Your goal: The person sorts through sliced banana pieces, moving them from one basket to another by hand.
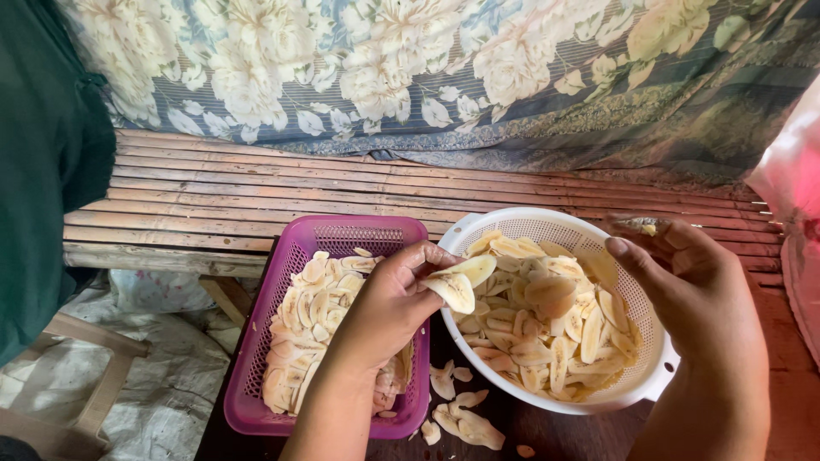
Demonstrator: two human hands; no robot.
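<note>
Slices of pale banana point(457, 282) sit pinched between the thumb and fingertips of the left hand point(395, 303), two or three stacked loosely, held just over the near rim of the white colander point(478, 224). That grip looks light to me; the outer slice pokes well past the fingertips, and I'd judge it could slip off or snap if the thumb presses harder, since these pieces look thin and brittle. Below the knuckles lies the purple basket point(256, 376), filled with more slices, and under the wrist a few stray chips point(465, 423) already lie on the dark table top, between basket and colander, so a drop would likely land there too.

On the other side, the right hand point(696, 299) hooks over the colander's far rim, thumb pointing inward, the other fingers curled around something small that I cannot make out. A tug from that hand might tip the colander, which sits close to the table's edge.
</note>
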